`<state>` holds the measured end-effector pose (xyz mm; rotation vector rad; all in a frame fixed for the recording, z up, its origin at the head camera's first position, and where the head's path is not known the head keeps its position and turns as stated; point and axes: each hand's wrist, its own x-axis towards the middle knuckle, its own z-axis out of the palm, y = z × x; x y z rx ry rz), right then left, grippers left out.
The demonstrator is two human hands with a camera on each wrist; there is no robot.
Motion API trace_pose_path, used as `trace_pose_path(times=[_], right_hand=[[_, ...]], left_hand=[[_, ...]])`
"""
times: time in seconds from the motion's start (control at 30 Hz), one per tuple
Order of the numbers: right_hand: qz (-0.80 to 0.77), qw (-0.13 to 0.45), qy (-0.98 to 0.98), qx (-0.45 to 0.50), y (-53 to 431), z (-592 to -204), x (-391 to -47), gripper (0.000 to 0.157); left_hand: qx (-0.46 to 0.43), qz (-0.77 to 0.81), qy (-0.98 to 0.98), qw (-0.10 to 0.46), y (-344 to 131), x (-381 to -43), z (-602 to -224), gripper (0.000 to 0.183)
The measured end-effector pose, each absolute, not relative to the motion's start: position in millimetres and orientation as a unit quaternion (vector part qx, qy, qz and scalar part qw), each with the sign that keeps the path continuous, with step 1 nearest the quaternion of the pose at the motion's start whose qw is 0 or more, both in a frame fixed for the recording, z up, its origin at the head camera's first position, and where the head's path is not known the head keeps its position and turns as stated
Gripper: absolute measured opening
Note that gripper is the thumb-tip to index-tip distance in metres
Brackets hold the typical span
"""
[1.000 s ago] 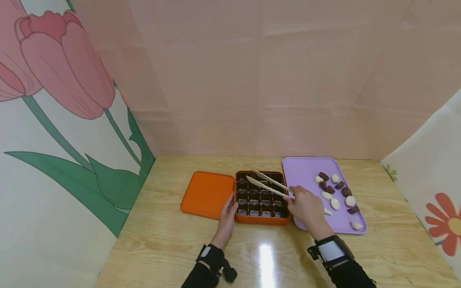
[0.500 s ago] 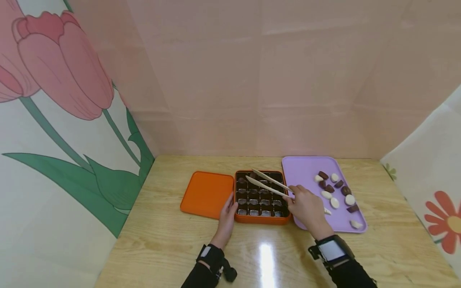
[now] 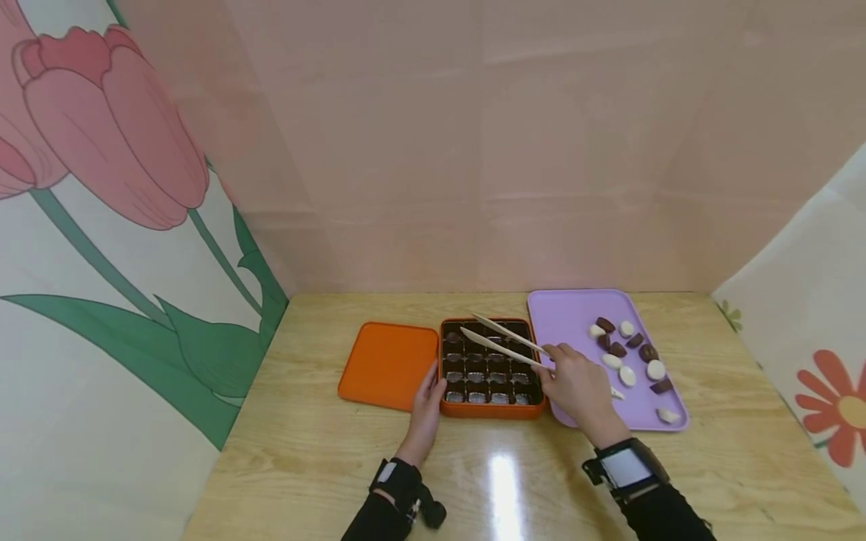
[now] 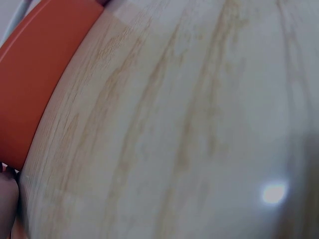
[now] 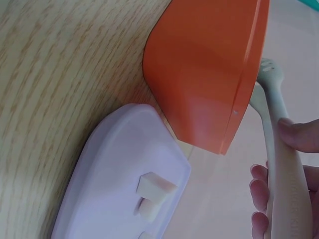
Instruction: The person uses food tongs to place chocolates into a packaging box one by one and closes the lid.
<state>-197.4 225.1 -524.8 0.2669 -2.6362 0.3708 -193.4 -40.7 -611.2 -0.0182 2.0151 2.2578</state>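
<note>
An orange box (image 3: pixel 492 411) with a dark compartmented insert (image 3: pixel 476 379) stands on the table. My right hand (image 3: pixel 578 387) holds pale tongs (image 3: pixel 504 349), their arms spread apart over the back left part of the insert. In the right wrist view, thumb and fingers grip the tongs (image 5: pixel 286 174) beside the orange box (image 5: pixel 204 74). Whether anything lies between the tong tips is too small to tell. My left hand (image 3: pixel 426 413) rests its extended fingers along the box's left side. A round dark chocolate (image 3: pixel 453 338) seems to sit in a back left compartment.
A purple tray (image 3: pixel 564 315) with several brown and white chocolates (image 3: pixel 627 376) lies right of the box, close against it. The orange lid (image 3: pixel 389 364) lies flat to the left. A pink backdrop (image 3: pixel 487 150) rises behind the wooden table (image 3: pixel 298 451).
The head view has shifted slightly. Both hands, the tongs and the box keep nearly the same places, with the tong arms still apart.
</note>
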Motion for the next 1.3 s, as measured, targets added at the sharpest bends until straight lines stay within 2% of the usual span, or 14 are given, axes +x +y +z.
trace_pose_path(times=[0.2,0.33,0.67,0.73,0.97,1.3], right_hand=[[0.143,0.225,-0.960,0.083,234,-524,-196,0.041],[0.137,0.242,-0.959,0.063,249,-523,-193,0.041],[0.139,0.278,-0.951,0.013,320,-523,-170,0.045],[0.143,0.261,-0.955,-0.005,337,-524,-164,0.045],[0.137,0.141,-0.977,-0.079,382,-530,-147,0.051],[0.114,0.116,-0.982,-0.099,395,-545,-139,0.049]], left_hand=[[-0.010,0.742,0.667,0.060,-41,-195,-613,0.054],[-0.011,0.742,0.668,0.059,-41,-195,-613,0.054],[-0.014,0.742,0.668,0.058,-41,-194,-614,0.055],[-0.015,0.743,0.667,0.058,-41,-194,-614,0.055],[-0.016,0.739,0.670,0.061,-42,-193,-611,0.056],[-0.007,0.741,0.669,0.053,-42,-193,-613,0.054]])
